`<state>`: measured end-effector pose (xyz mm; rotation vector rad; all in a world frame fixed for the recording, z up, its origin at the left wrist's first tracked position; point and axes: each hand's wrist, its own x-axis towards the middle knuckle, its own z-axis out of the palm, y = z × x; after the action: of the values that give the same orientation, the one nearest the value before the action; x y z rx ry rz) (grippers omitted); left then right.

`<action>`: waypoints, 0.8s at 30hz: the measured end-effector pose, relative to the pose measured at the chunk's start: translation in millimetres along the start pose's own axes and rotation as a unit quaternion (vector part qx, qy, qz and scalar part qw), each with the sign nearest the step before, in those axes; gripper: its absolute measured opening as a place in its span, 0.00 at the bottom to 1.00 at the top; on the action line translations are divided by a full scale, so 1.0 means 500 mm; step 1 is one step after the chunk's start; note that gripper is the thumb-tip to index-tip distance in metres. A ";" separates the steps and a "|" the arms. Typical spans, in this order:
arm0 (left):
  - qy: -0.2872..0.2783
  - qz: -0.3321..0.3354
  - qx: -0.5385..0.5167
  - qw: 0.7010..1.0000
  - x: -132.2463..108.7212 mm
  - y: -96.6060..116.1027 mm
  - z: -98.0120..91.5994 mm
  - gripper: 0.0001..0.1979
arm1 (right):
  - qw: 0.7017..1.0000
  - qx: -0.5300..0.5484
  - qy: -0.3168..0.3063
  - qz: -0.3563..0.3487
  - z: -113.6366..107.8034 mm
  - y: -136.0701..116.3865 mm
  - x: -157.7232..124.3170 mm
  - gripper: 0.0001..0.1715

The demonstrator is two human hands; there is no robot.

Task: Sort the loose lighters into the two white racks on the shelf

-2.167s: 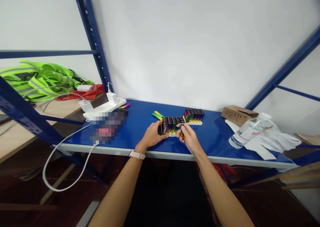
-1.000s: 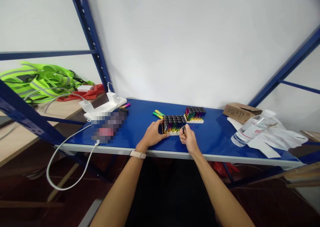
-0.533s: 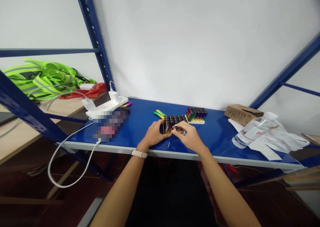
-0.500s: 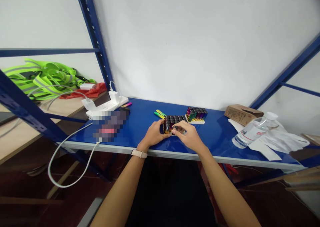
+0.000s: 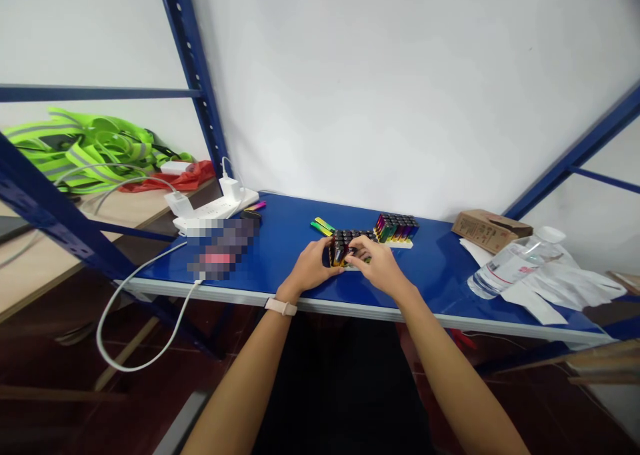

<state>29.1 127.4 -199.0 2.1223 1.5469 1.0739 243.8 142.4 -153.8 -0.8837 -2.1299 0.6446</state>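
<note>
A block of upright, black-topped lighters [image 5: 341, 237] with shiny coloured bodies stands near the table's front edge. My left hand [image 5: 313, 266] curls around its left side, thumb along the front, steadying it. At the front right of the block, my right hand [image 5: 373, 261] pinches a lighter [image 5: 351, 252] by its dark top; my fingers hide most of it. Behind to the right, a second group of lighters [image 5: 397, 227] stands in a white tray [image 5: 401, 245]. Loose green and yellow lighters [image 5: 323, 226] lie just behind the first block.
On the left of the blue table [image 5: 285, 241] are a white power strip [image 5: 217, 209], a pixelated object with a white cable [image 5: 150, 365], and a pink item [image 5: 257, 205]. To the right are a cardboard box [image 5: 483, 231], a water bottle [image 5: 515, 265] and white plastic bags [image 5: 565, 281].
My right hand has shifted slightly, still pinching the lighter at the block's front. My left hand stays around the block. The camera view has moved a little.
</note>
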 end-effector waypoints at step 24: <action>0.008 -0.008 -0.005 1.000 -0.006 0.010 -0.004 0.41 | 0.959 -0.246 -0.127 0.065 -0.035 -0.033 0.269 0.14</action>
<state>30.8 122.6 -195.8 2.0956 1.5589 1.0929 184.0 235.9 -73.9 -1.2713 -2.5355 0.2990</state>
